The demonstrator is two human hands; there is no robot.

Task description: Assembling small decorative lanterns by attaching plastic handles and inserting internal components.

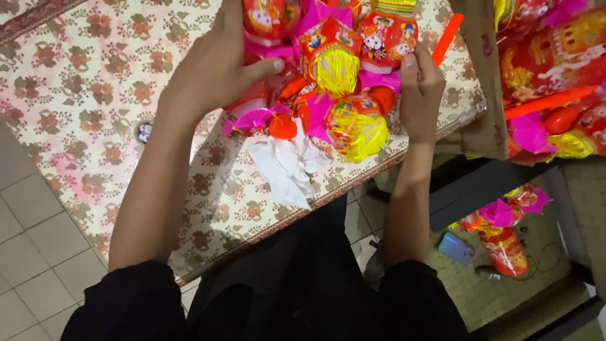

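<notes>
Your table, covered in a floral-patterned pink and cream cloth [82,95], carries the work at its near edge, within easy reach. To the right, an open brown cardboard carton [486,76] holds more of the same goods. The heap of red, pink and yellow plastic lanterns with tassels [334,69] lies between your hands. Your left hand [214,66] rests spread on the heap, thumb out, steadying it. Your right hand [420,88] is curled at the heap's right edge; its grip cannot be told. Crumpled white tissue [287,164] lies just below.
</notes>
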